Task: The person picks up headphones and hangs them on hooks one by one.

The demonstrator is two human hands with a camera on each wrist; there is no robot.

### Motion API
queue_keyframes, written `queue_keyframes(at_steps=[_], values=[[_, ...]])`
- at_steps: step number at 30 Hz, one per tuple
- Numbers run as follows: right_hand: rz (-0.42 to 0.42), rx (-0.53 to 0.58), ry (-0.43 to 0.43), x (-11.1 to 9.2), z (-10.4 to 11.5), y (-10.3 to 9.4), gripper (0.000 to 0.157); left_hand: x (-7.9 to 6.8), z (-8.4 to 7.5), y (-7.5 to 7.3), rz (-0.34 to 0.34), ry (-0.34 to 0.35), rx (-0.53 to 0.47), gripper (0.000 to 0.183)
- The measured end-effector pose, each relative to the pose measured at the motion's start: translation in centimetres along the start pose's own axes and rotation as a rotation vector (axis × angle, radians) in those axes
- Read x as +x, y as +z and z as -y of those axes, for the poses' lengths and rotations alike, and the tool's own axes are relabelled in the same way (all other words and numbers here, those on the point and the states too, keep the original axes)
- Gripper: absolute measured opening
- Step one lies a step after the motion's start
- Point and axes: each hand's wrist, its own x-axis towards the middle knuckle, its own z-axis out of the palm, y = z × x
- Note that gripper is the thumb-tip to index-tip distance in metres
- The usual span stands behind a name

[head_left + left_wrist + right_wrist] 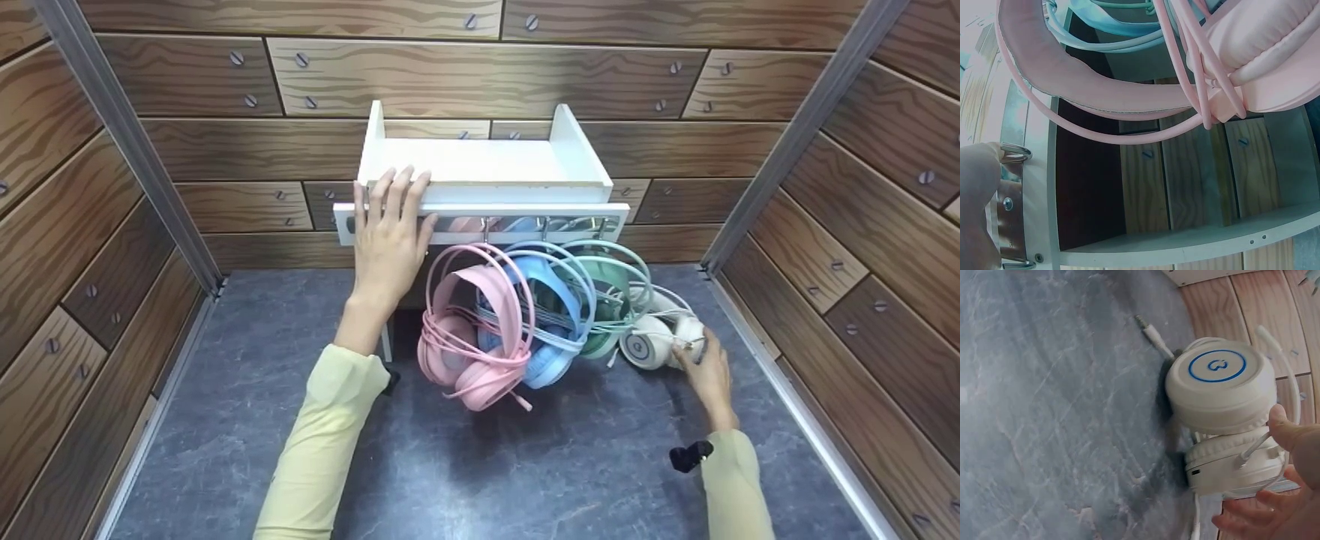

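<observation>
My left hand (386,251) rests on the top left of a white rack (491,193), fingers extended over its front rail. Three headsets hang from the rail's metal hooks: a pink headset (517,300), a blue headset (546,367) and a green headset (600,345), each with its cable wound round it. On the floor at the right lies a white headset (1221,391). Around its lower ear cup is my right hand (709,375), thumb beside the cup and fingers spread below. Exact contact there is unclear. At the left wrist view's edge, my left hand (977,197) is beside a hook (1016,151).
Wood-patterned walls (487,75) enclose the grey marbled floor (465,480) at the back and both sides. The rack's white top shelf (469,159) has raised side panels. A white audio plug (1151,332) lies on the floor beside the white headset.
</observation>
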Motion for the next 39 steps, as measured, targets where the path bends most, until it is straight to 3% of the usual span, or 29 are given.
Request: queue_keyframes(at_steps=[14,25,39], values=[[0.023,-0.030,0.070,-0.4,0.1,0.1,0.073,0.0,0.0,0.0,0.005,-0.004,-0.009,0.050],[-0.046,-0.035,0.054,-1.2,0.3,0.2,0.068,0.0,-0.1,0.0,0.022,-0.007,-0.002,0.050],[-0.061,-0.006,0.060,-2.2,0.3,0.7,0.067,0.0,0.0,0.0,0.009,-0.005,-0.004,0.050]])
